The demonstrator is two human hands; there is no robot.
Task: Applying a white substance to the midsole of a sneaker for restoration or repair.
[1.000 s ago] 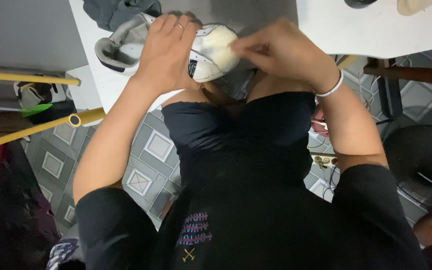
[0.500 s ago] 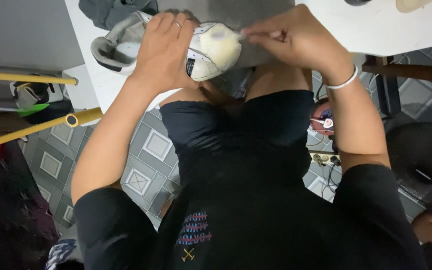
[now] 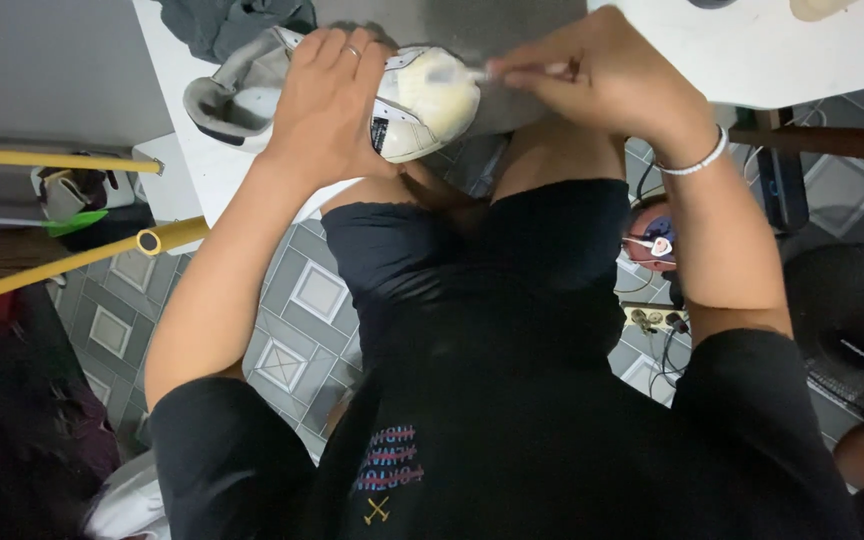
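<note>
the white sneaker [image 3: 407, 95] stays clamped by the left hand [image 3: 332, 100] at the bench edge [image 3: 187, 170]; the right hand [image 3: 602, 75], fingers pinching a small brush [image 3: 452, 73], has shifted onto the toe.

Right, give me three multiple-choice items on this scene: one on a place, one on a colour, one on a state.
1. Where does the shoe lie?
A. on the floor
B. at the table edge, under the left hand
C. on a chair

2. What colour is the band on the right wrist?
A. white
B. red
C. black

3. What is the right hand doing?
A. resting open on the lap
B. gripping a yellow pole
C. pinching a thin tool against the toe

Answers: 1 B, the left hand presses it down at the edge. 2 A, it shows pale against the arm. 3 C, the fingers are closed on the tool, whose tip meets the toe.
</note>
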